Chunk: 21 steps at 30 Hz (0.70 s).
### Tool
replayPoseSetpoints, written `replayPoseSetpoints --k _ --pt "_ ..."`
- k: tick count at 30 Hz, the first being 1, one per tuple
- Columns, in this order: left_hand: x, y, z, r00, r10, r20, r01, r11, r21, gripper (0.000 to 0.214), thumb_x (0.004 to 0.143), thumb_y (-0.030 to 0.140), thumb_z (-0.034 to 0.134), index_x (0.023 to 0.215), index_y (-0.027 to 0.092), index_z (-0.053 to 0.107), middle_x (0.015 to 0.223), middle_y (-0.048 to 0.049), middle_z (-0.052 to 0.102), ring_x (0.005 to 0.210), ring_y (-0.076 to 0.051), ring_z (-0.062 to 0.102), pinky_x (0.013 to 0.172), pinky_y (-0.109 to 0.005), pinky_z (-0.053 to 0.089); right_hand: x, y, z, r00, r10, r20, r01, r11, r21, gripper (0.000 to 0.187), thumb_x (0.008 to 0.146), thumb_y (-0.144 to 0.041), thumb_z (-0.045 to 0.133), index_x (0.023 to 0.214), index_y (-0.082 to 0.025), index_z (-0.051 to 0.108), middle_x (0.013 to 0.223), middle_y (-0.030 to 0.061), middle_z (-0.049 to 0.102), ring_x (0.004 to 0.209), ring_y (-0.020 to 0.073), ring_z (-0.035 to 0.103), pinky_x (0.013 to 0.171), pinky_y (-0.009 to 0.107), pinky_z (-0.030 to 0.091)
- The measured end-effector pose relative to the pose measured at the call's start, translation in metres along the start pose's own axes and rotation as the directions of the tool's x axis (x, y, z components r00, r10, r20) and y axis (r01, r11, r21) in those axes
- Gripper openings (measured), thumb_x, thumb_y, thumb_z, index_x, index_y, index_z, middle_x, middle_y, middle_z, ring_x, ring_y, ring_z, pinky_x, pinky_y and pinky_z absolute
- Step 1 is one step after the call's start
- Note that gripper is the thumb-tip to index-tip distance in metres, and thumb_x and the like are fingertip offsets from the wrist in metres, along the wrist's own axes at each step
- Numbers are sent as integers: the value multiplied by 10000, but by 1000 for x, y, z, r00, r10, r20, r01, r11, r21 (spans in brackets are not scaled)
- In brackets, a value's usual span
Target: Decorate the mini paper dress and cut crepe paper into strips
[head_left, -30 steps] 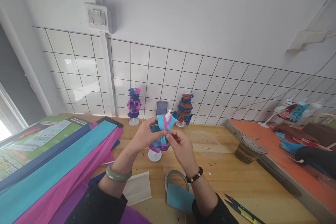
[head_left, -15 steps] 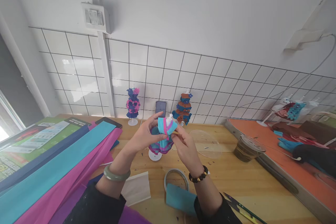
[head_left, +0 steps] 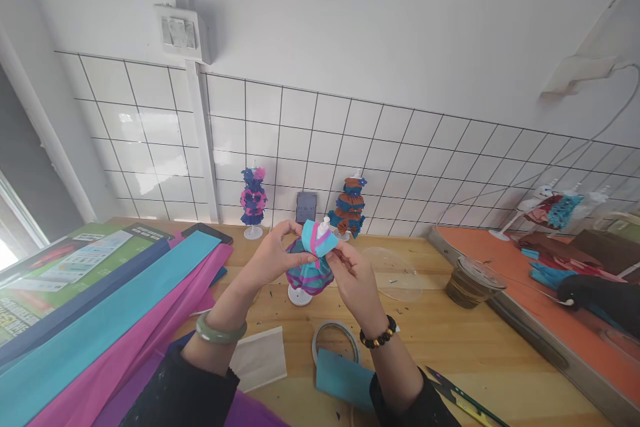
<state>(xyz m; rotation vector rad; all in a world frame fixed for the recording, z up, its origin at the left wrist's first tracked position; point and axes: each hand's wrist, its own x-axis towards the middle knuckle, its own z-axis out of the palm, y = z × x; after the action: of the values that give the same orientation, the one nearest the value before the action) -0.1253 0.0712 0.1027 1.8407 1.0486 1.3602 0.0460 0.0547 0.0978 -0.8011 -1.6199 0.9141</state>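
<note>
Two hands (head_left: 356, 285) pinch a dress (head_left: 311, 277) in slightly parted fingers (head_left: 303, 258); likely light, soft, creasable, best held at its waist.

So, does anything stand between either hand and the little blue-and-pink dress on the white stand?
Nothing visible does: the left hand and right hand both have fingers on the dress, at its upper part. The grey ring and teal piece lie nearer the camera, not between.

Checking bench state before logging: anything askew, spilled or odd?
Mildly. The dress form leans, with the left hand and right hand on its dress. Dark scraps litter the table and teal cloth partly covers a ring, which looks untidy. No spill visible.
</note>
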Motion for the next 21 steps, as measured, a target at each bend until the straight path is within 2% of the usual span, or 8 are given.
replayPoseSetpoints --k 4,10,14,17,21 --pt "-1 9 0 992 33 119 -24 997 -73 325 651 334 719 911 179 597 983 -52 565 981 -198 517 895 -329 401 0 -2 0 1000 3 10 -3 1000 4 291 852 -302 481 1097 -224 618 1014 65 639 884 189 584 727 310 492" --pt "-1 12 -9 975 62 212 -40 994 -106 228 661 317 711 842 185 667 921 -43 599 895 -183 533 841 -311 428 1 -7 -1 1000 -25 -3 24 995 -101 278 809 -235 518 1069 -226 617 1075 66 604 921 187 575 776 324 494" --pt "-2 1 -22 940 -11 341 77 980 -182 222 670 349 693 811 178 688 928 -48 612 862 -188 548 731 -288 473 -2 -14 3 1000 -12 24 15 992 -128 329 774 -194 536 1094 -234 599 1125 64 564 830 149 576 745 303 503" --pt "-4 -11 -29 916 -73 395 176 957 -232 241 645 354 711 802 172 694 844 -41 636 817 -192 570 725 -311 484 -4 -17 7 997 4 83 4 995 -102 339 768 -199 540 1100 -234 598 1106 64 557 763 127 564 682 277 509" --pt "-5 -20 -33 903 -67 424 194 945 -265 234 608 321 745 775 164 698 823 -48 664 800 -203 590 748 -339 485 -5 -17 7 985 61 159 -61 998 -5 332 768 -210 532 1089 -228 614 1061 63 586 759 131 561 632 253 501"
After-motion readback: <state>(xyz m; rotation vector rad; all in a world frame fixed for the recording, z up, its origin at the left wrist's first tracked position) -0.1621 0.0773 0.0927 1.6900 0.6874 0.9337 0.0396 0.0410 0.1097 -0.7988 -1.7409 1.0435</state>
